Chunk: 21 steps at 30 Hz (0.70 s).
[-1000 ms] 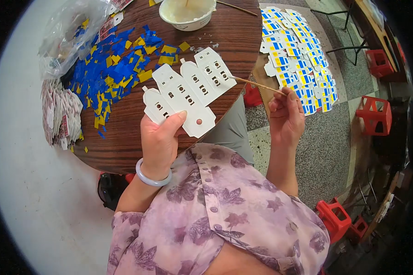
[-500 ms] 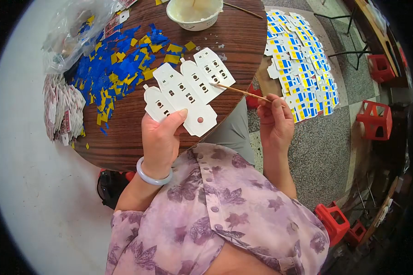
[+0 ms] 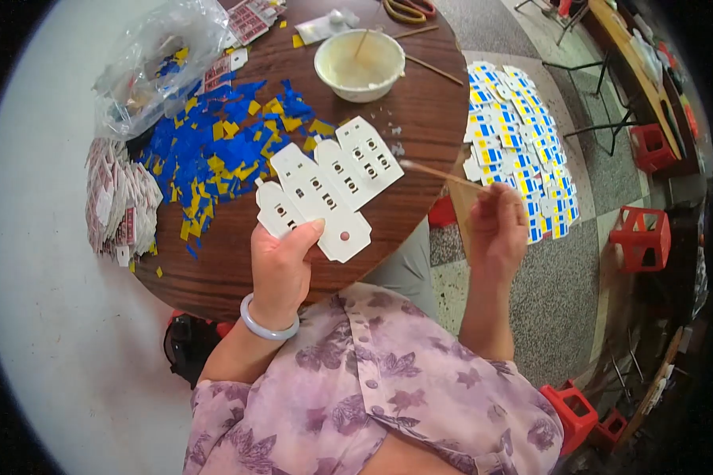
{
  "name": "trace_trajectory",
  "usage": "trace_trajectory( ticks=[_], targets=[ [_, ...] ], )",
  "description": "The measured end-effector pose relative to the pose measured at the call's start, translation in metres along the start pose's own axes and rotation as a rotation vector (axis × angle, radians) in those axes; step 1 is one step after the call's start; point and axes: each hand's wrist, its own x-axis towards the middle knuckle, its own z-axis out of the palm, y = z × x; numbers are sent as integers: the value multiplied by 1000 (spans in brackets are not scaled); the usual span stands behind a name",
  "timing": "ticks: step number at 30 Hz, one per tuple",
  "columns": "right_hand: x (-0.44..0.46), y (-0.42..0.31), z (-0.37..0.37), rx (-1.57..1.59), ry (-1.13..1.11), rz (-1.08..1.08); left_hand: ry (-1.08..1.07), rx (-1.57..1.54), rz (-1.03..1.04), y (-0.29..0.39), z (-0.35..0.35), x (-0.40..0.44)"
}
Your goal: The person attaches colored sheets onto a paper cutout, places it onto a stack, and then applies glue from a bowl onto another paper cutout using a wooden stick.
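My left hand (image 3: 281,265) grips the lower edge of a flat, unfolded white cardboard box blank (image 3: 322,186), thumb on top. The blank has small printed or cut-out window shapes and one round hole, and lies over the table's edge area. To the right, my right hand (image 3: 499,226) pinches a thin wooden stick (image 3: 444,174). Its pale tip points left, just off the blank's right corner and apart from it. Beyond the blank is a white bowl (image 3: 364,94) of pale paste, with another stick standing in it.
Blue and yellow slips (image 3: 206,142) lie heaped on the round wooden table (image 3: 428,103), beside a clear plastic bag (image 3: 154,71) and a stack of printed cards (image 3: 119,202). Scissors (image 3: 408,9) lie at the back. Right, rows of blue-yellow cards (image 3: 523,150); red stools (image 3: 642,237) stand beyond.
My right hand has drawn the stick right, its tip off the blank. The left hand still holds the blank. The view has shifted, showing more of the table's far side and the scissors.
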Motion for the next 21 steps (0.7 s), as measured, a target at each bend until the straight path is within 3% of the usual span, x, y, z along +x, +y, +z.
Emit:
trace_trajectory(
  ticks=[4,6,7,10,13,21],
  targets=[
    [56,-30,48,-340,-187,-400,37,-1,19,2,-3,3],
    [81,-37,82,-597,-285,-455,61,-2,28,0,-4,4],
    [101,-35,87,-864,-386,-580,69,-18,37,-1,-3,4],
    [137,-6,131,-1175,-602,-743,116,-50,30,11,-19,18],
    [139,1,151,-1358,-672,-742,151,-52,41,18,-29,24],
    [150,9,131,-1027,-490,-407,208,7,50,20,-33,32]
  ],
)
